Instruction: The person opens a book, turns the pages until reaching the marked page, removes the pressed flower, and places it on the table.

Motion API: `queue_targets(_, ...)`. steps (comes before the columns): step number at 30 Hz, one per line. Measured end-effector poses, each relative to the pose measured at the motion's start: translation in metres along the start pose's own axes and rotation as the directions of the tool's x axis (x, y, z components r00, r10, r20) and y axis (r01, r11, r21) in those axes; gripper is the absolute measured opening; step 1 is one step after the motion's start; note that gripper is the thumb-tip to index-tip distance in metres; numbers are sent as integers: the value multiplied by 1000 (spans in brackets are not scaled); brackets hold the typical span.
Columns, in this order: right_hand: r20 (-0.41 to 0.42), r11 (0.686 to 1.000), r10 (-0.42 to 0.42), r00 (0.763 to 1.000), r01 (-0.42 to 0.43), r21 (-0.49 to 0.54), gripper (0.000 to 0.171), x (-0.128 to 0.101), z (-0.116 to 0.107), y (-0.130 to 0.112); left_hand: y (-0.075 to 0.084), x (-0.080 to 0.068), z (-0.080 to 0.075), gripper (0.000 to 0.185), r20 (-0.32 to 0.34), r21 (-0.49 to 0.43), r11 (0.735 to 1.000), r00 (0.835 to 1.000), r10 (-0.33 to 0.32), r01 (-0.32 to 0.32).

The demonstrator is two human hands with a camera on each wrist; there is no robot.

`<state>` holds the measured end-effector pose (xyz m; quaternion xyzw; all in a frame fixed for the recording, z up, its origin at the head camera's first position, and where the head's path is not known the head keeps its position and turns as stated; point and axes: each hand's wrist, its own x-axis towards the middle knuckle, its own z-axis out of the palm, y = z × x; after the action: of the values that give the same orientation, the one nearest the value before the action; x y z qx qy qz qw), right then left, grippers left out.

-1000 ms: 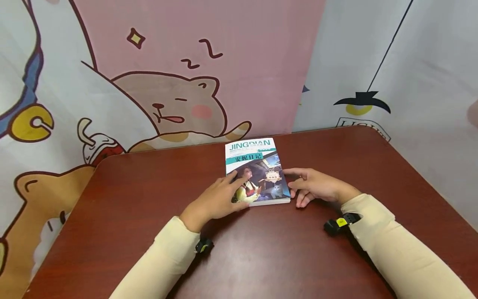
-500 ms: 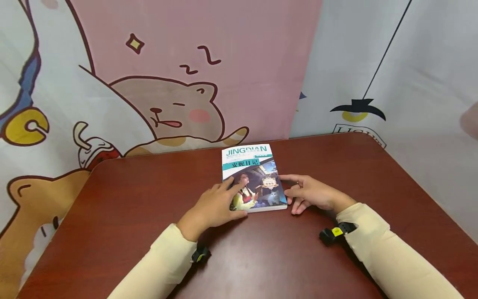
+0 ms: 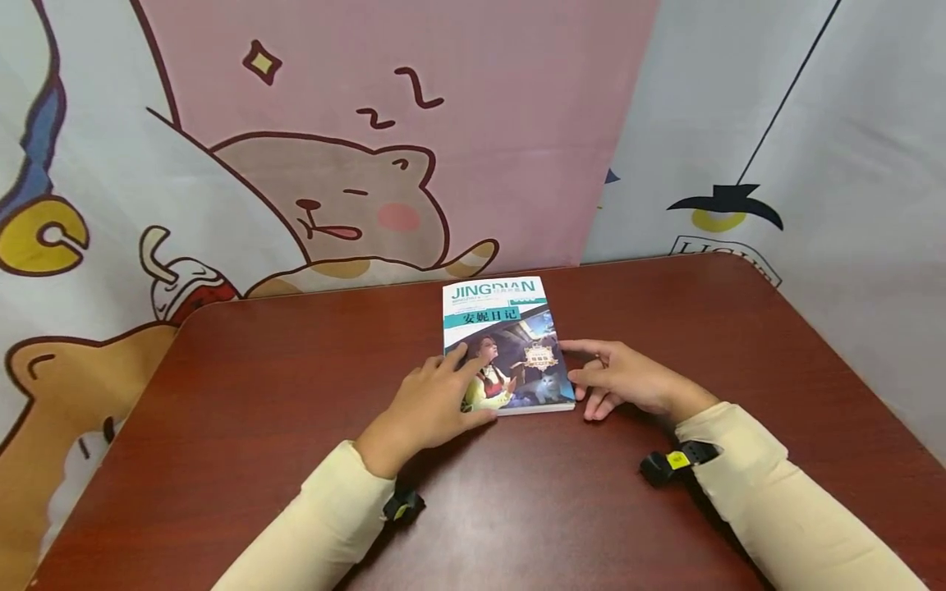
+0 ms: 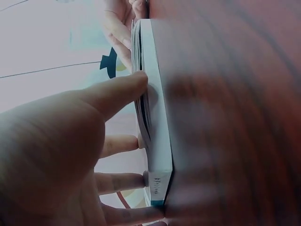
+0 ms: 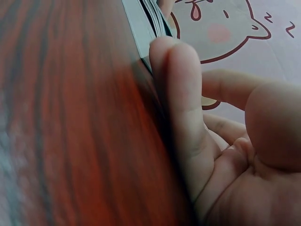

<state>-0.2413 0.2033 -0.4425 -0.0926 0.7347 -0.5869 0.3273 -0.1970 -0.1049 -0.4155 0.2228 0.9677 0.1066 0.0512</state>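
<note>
A paperback book (image 3: 507,342) with a teal and white cover lies flat on the dark red table (image 3: 296,386), near the middle. My left hand (image 3: 442,396) rests on the book's near left corner, fingers straight on the cover. In the left wrist view those fingers (image 4: 123,89) touch the cover over the book's white page edge (image 4: 159,122). My right hand (image 3: 615,377) sits on the table against the book's right edge, index finger stretched along it. The right wrist view shows its fingers (image 5: 176,94) beside the book (image 5: 141,28). Neither hand grips the book.
A cartoon-printed cloth backdrop (image 3: 355,189) hangs just behind the table's far edge. The table's rounded corners lie at the far left (image 3: 194,316) and far right (image 3: 746,267). Small black cameras sit at both wrists (image 3: 668,464).
The head view shifted slightly. Both hands and the book stay where they were, in the same contact.
</note>
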Motion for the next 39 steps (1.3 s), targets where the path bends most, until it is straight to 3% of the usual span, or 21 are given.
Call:
queue_targets(15,0,1000,9,1000,-9,3,62,0,0,-2,-4,0,-5,83,4,-26,1000,1000,11,-11)
queue_targets(20,-21,1000,2,1000,-2,-3,64,1,0,-3,-6,1,-7,84,-9,-44,999,1000,19,-19)
queue_targets(27,-25,999,32,999,-32,-4,71,7,6,-1,-10,-2,-6,83,30,-79,997,999,16,-14)
queue_targets(39,16,996,23,1000,-21,-90,78,13,1,-8,-13,-2,-10,83,-32,-37,998,998,48,-50)
